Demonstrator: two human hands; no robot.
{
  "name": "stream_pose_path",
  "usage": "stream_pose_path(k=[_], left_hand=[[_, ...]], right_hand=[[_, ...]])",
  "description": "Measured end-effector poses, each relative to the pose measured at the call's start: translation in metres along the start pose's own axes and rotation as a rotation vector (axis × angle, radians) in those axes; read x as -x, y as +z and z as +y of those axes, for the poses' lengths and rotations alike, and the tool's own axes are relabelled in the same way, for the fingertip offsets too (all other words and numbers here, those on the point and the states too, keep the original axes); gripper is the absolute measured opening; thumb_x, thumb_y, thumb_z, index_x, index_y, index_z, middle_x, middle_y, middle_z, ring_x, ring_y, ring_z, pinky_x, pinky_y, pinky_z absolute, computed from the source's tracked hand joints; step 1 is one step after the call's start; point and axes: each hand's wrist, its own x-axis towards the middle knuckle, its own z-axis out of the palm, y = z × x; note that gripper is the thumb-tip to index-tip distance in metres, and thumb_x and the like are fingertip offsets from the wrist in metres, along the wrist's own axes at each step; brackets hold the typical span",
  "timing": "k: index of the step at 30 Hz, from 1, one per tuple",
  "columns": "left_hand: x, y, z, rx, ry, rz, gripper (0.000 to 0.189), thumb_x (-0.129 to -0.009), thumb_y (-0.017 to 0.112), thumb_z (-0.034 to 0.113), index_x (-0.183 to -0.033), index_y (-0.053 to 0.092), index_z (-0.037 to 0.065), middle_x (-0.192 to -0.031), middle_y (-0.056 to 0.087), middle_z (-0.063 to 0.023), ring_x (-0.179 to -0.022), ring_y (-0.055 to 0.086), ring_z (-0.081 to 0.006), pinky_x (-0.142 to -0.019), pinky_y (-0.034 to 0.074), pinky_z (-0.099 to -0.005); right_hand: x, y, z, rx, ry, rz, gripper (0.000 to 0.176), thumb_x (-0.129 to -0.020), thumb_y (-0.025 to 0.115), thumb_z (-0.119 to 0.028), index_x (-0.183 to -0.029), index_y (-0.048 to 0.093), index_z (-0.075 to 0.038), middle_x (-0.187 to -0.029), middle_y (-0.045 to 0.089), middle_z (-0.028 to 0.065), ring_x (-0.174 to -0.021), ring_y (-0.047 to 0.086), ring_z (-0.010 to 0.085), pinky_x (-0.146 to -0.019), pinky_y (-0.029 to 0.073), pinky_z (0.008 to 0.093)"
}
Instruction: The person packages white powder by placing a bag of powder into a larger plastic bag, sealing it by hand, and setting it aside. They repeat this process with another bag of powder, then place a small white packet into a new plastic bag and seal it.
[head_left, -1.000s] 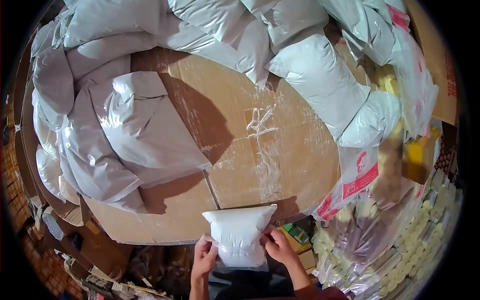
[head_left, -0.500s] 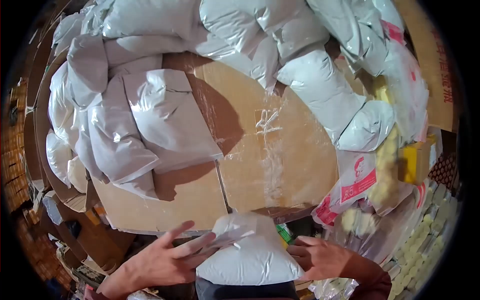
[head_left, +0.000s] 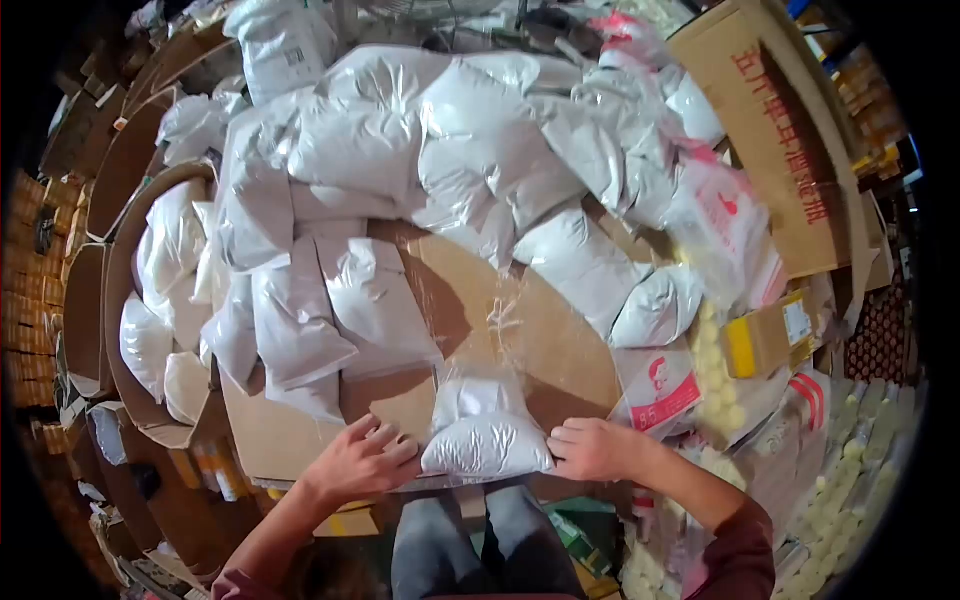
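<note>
A filled white plastic bag point(head_left: 487, 446) sits at the near edge of the cardboard surface, its bulging end toward me and its flatter end pointing away. My left hand point(head_left: 368, 458) is at the bag's left side, fingers bent and closed at its edge. On the opposite side, my right hand point(head_left: 592, 449) has its fingers curled in and pinches the right corner. The fingertips of both hands are partly hidden against the plastic. Left of centre, another white bag point(head_left: 375, 300) lies flat among similar filled bags.
Many white bags point(head_left: 490, 140) are heaped along the back of the cardboard point(head_left: 560, 330). A carton holding more bags point(head_left: 148, 345) stands at left. On the right are a pink-printed bag point(head_left: 662, 385), a yellow-taped box point(head_left: 768, 340) and a large carton with red characters point(head_left: 770, 130).
The white bag has moved from in front of my body onto the near cardboard edge. My left fingers, spread before, are now bent at its side. The view has tilted and widened.
</note>
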Motion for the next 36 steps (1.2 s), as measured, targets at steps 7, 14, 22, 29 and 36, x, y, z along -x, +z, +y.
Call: stream_pose_path(k=[7,14,22,29,36], left_hand=[[0.003,0.015,0.020,0.023,-0.052,0.035,0.022,-0.079,0.056,0.017,-0.101,0.059,0.016,-0.086,0.054,0.0000,-0.083,0.058,-0.0157,-0.072,0.047,-0.0301],[0.014,0.039,0.022,0.222,-0.172,0.083,0.029,-0.079,0.056,0.009,-0.107,0.061,0.010,-0.097,0.061,-0.0057,-0.094,0.062,-0.0244,-0.078,0.052,-0.0342],[0.004,0.011,0.044,0.169,-0.238,0.094,0.027,-0.080,0.055,0.008,-0.106,0.059,0.010,-0.098,0.058,-0.0062,-0.090,0.059,-0.0255,-0.079,0.049,-0.0360],[0.006,0.006,0.065,-0.009,-0.426,0.204,0.021,-0.087,0.053,0.016,-0.107,0.057,0.014,-0.110,0.059,-0.0077,-0.096,0.061,-0.0258,-0.077,0.052,-0.0406],[0.002,0.004,0.059,0.000,-0.476,0.131,0.021,-0.089,0.052,0.022,-0.107,0.063,0.018,-0.102,0.058,-0.0079,-0.087,0.062,-0.0245,-0.073,0.052,-0.0397]], right_hand=[[0.004,0.012,-0.009,-0.085,0.033,0.019,0.006,-0.076,0.056,-0.014,-0.081,0.057,-0.011,-0.080,0.054,0.0050,-0.081,0.059,0.0206,-0.067,0.049,0.0313],[0.000,0.019,-0.003,-0.150,0.096,0.068,0.010,-0.079,0.058,-0.014,-0.087,0.055,-0.010,-0.075,0.053,0.0096,-0.071,0.060,0.0283,-0.064,0.050,0.0385],[-0.011,-0.002,-0.028,-0.138,0.092,0.049,0.010,-0.083,0.054,-0.015,-0.090,0.058,-0.009,-0.086,0.056,0.0123,-0.077,0.060,0.0329,-0.065,0.050,0.0428],[-0.013,0.005,-0.016,-0.199,0.194,0.133,0.015,-0.078,0.053,-0.004,-0.093,0.055,-0.008,-0.093,0.055,0.0125,-0.082,0.059,0.0324,-0.068,0.050,0.0414],[-0.014,-0.005,-0.036,-0.247,0.120,0.257,0.009,-0.085,0.054,-0.011,-0.094,0.055,-0.009,-0.090,0.054,0.0160,-0.082,0.060,0.0351,-0.070,0.048,0.0475]])
